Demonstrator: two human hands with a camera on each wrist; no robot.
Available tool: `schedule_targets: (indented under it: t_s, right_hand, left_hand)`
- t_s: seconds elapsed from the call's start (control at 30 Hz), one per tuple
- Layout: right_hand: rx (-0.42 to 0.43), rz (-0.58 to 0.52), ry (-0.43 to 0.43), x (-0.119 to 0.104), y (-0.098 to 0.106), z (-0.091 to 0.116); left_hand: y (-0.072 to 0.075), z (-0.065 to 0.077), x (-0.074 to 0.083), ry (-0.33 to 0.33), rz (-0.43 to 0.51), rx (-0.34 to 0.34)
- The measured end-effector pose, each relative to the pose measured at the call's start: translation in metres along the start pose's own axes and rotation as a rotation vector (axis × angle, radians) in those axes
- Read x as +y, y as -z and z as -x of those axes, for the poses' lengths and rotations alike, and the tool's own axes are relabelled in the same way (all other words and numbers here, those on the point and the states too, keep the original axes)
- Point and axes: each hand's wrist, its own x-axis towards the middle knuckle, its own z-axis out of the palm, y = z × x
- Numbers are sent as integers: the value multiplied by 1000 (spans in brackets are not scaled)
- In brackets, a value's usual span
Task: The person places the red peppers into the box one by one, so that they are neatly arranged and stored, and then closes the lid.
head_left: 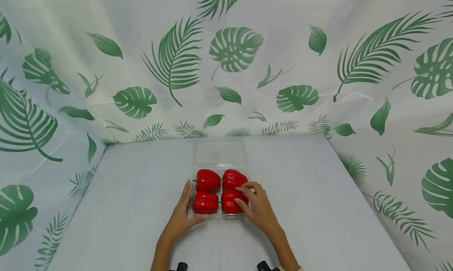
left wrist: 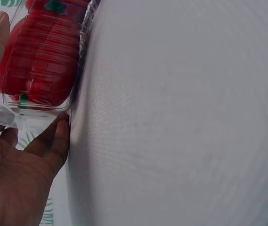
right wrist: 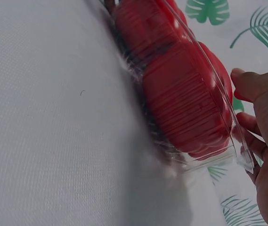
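A clear plastic clamshell container (head_left: 216, 216) stands with its lid (head_left: 220, 152) folded back. Inside lie several red bell peppers in two rows: back left (head_left: 208, 180), back right (head_left: 234, 178), front left (head_left: 205, 202) and front right (head_left: 231, 201). My left hand (head_left: 179, 220) frames the container's front left corner, fingers stretched along the left side and thumb along the front edge. With bent fingers and thumb, my right hand (head_left: 260, 206) holds the front right pepper from its right side. Ribbed container walls show before the peppers in both wrist views.
The white table (head_left: 124, 208) extends around the container. Behind it and at both sides hang white sheets (head_left: 269, 11) printed with green leaves. Two dark wrist mounts (head_left: 262, 265) show at the bottom edge of the head view.
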Motion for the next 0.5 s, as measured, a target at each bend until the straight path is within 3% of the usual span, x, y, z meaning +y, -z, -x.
schedule_targets:
  t_s: [0.27,0.5]
  right_hand:
    - [31,-93,-28,5,-3,0]
    - [86,-314,-171,6,-3,-1]
  left_hand:
    - [1,-2,1,7,17,-6]
    - [1,-1,-1,11,11,-13]
